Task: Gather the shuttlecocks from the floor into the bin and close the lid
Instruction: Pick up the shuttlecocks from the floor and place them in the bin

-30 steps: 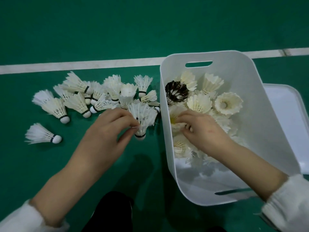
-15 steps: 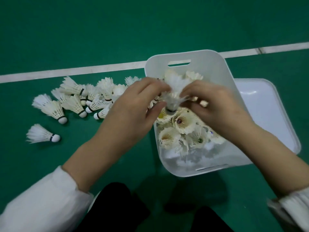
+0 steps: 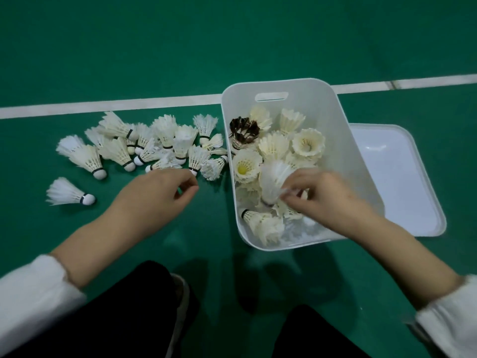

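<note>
A white bin (image 3: 346, 130) stands on the green floor with several white shuttlecocks and one dark-feathered shuttlecock (image 3: 244, 130) inside. My right hand (image 3: 325, 195) is over the bin, its fingers pinched on the feathers of a white shuttlecock (image 3: 273, 179), cork end down among the others. My left hand (image 3: 154, 195) hovers over the floor just in front of a pile of shuttlecocks (image 3: 154, 146), fingers loosely curled and empty. One lone shuttlecock (image 3: 68, 193) lies apart at the left. The bin's white lid (image 3: 402, 182) lies flat on the floor to the right of the bin.
A white court line (image 3: 108, 105) runs across the floor behind the pile and bin. My dark-trousered knees (image 3: 134, 313) and a shoe (image 3: 180, 293) are at the bottom, close to the bin's near edge.
My left hand carried a shuttlecock from the pile to the bin and passed it to my right hand. The left hand has since moved back toward the pile, empty.
</note>
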{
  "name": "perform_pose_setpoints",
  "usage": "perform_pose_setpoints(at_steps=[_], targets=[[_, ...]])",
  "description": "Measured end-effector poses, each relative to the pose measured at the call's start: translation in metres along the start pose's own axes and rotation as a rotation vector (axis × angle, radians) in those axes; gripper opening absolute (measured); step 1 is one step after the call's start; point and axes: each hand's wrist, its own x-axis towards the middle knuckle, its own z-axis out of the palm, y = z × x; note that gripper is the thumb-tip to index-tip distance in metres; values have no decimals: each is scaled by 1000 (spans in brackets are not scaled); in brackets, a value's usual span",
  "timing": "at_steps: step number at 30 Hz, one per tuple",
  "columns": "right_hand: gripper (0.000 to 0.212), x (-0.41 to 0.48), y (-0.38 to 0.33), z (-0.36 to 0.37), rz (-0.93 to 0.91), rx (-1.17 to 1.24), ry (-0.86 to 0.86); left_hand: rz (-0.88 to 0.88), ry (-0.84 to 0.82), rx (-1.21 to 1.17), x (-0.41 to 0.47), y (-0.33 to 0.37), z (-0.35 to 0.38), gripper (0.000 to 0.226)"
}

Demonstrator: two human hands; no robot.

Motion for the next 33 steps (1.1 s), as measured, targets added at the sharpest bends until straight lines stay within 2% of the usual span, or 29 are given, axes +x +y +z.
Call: perform_pose_setpoints(at_steps=[3, 7, 10, 14, 17, 20, 24, 26, 29, 33], targets=[[20, 6, -1, 24, -104, -235, -278, -2, -24, 1, -2, -5, 4, 14], [25, 29, 9, 59, -158, -595, -353, -5, -25, -15, 3, -8, 14, 12], [23, 45, 10, 79, -121, -684, -430, 1, -45, -36, 5, -14, 20, 12], [18, 57, 7, 87, -94, -661, -538, -25, -52, -27, 5, -31, 26, 13], [31, 60, -8, 63, -8, -496, -589, -89, -64, -40, 3, -48, 29, 13], [27, 63, -38, 22, 43, -418, -443, -152, -43, -52, 1, -68, 30, 12], [24, 79, -94, -2, -82, -374, -259, -247, -9, -67, -2, -95, 28, 16], [25, 97, -116, 14, -130, -351, -253, -321, 5, -87, -4, -114, 26, 17], [29, 130, -130, 64, -131, -354, -341, -440, 73, -119, -14, -152, 25, 18], [32, 176, -121, 132, 65, -310, -400, -579, 223, -73, -29, -211, 25, 31]])
